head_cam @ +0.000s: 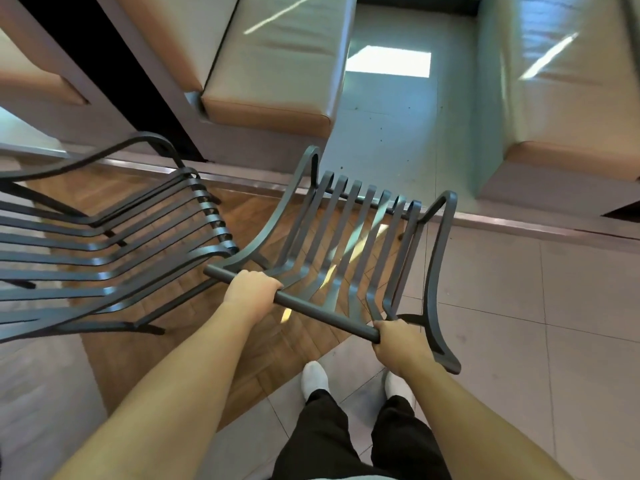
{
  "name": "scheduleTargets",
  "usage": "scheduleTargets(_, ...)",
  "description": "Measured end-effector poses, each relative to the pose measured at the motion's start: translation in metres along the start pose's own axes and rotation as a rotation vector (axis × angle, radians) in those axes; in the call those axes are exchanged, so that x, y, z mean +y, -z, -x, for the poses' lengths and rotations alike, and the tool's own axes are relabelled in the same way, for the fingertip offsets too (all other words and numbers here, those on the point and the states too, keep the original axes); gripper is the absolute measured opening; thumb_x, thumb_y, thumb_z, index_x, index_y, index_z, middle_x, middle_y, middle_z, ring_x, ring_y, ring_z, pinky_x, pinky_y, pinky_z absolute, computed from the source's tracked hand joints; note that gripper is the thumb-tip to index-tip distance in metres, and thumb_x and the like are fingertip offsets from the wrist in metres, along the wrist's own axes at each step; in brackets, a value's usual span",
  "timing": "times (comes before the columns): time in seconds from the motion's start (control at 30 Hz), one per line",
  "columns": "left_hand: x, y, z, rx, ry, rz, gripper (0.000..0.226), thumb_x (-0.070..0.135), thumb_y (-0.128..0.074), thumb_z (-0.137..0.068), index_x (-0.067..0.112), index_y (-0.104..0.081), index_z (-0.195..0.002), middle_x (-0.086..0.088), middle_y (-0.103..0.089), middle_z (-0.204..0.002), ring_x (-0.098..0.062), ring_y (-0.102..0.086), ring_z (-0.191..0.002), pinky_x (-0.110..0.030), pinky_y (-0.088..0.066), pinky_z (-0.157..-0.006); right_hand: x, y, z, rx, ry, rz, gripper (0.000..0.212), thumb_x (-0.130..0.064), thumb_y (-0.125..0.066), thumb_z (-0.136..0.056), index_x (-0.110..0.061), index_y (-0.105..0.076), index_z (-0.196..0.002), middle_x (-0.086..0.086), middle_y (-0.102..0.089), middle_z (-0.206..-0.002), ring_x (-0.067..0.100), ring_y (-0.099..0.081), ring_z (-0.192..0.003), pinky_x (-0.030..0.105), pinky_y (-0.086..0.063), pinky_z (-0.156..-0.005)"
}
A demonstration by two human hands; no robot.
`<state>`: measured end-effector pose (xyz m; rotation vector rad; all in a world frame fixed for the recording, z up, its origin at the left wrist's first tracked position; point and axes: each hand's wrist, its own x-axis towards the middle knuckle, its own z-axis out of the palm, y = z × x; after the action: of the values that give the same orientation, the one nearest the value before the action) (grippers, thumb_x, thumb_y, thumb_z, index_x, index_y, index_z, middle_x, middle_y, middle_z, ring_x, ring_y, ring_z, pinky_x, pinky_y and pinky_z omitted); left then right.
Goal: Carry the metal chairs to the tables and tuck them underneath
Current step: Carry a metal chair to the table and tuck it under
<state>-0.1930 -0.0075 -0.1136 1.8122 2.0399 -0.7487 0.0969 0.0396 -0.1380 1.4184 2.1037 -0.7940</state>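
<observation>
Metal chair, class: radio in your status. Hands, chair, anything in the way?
Both hands, left and right, gripping the top bar of the metal chair. No table in view. Second chair close on the left, bench ahead.

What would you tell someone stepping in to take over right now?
Left hand grips the top bar of the held chair near its left end; right hand grips the bar's right end.
A second chair stands just to the left.
Benches lie ahead; no table is plainly in view.
Done: nothing tucked that shows.
Left: carry both chairs to tables and tuck them under.
</observation>
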Motion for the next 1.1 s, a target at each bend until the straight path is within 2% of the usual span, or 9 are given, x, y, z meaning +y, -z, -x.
scheduleTargets(0.27,0.041,-0.006,0.020,0.005,0.064,0.074,0.047,0.018,-0.052,-0.105,0.037,-0.054,-0.149,0.001,-0.070,-0.127,-0.022,-0.065,-0.117,-0.036,-0.048,-0.103,0.041,0.000,0.011,-0.039,0.104,0.002,0.026,-0.027,-0.059,-0.101,-0.026,-0.064,-0.126,-0.007,-0.062,-0.097,0.011,-0.061,-0.088,0.027,-0.054,-0.088)
scheduleTargets(0.5,0.117,-0.016,0.043,-0.062,0.215,0.066,0.046,0.027,-0.051,-0.106,0.042,-0.050,-0.150,-0.003,-0.063,-0.136,-0.025,-0.057,-0.128,-0.041,-0.043,-0.107,0.106,0.011,0.020,-0.049,0.256,0.139,0.022,-0.029,-0.054,-0.100,-0.025,-0.065,-0.119,-0.005,-0.062,-0.097,0.014,-0.058,-0.083,0.024,-0.048,-0.072)
scheduleTargets(0.6,0.159,-0.013,0.057,-0.116,0.276,0.100,0.044,0.027,-0.052,-0.106,0.042,-0.053,-0.147,0.001,-0.067,-0.131,-0.025,-0.062,-0.123,-0.040,-0.043,-0.104,0.136,0.022,0.025,-0.071,0.286,0.197,0.022,-0.025,-0.052,-0.098,-0.023,-0.066,-0.116,-0.001,-0.065,-0.101,0.019,-0.063,-0.090,0.033,-0.057,-0.082)
scheduleTargets(0.67,0.189,-0.015,0.065,-0.134,0.316,0.137,0.044,0.025,-0.052,-0.105,0.040,-0.055,-0.146,0.001,-0.069,-0.128,-0.026,-0.064,-0.121,-0.041,-0.045,-0.104,0.157,0.030,0.029,-0.078,0.316,0.248,0.021,-0.023,-0.051,-0.098,-0.024,-0.065,-0.114,0.000,-0.066,-0.102,0.021,-0.064,-0.092,0.036,-0.058,-0.085)
scheduleTargets(0.77,0.227,-0.017,0.076,-0.162,0.363,0.222,0.040,0.028,-0.053,-0.103,0.040,-0.059,-0.141,0.001,-0.071,-0.126,-0.026,-0.065,-0.119,-0.041,-0.046,-0.103,0.187,0.041,0.030,-0.090,0.359,0.304,0.021,-0.022,-0.050,-0.099,-0.024,-0.064,-0.113,-0.001,-0.066,-0.102,0.020,-0.064,-0.092,0.035,-0.056,-0.085)
scheduleTargets(0.93,0.266,-0.019,0.085,-0.157,0.395,0.310,0.037,0.048,-0.055,-0.103,0.037,-0.062,-0.137,0.002,-0.073,-0.121,-0.024,-0.066,-0.117,-0.040,-0.047,-0.099,0.217,0.054,0.027,-0.123,0.420,0.353,0.023,-0.023,-0.050,-0.100,-0.029,-0.064,-0.118,-0.006,-0.064,-0.099,0.016,-0.060,-0.090,0.028,-0.049,-0.077)
scheduleTargets(1.1,0.282,-0.012,0.089,-0.124,0.451,0.333,0.040,0.043,-0.055,-0.105,0.037,-0.058,-0.144,0.001,-0.072,-0.124,-0.025,-0.066,-0.117,-0.040,-0.048,-0.102,0.228,0.060,0.023,-0.115,0.474,0.405,0.026,-0.024,-0.049,-0.099,-0.028,-0.062,-0.122,-0.002,-0.068,-0.105,0.022,-0.064,-0.097,0.034,-0.053,-0.081)
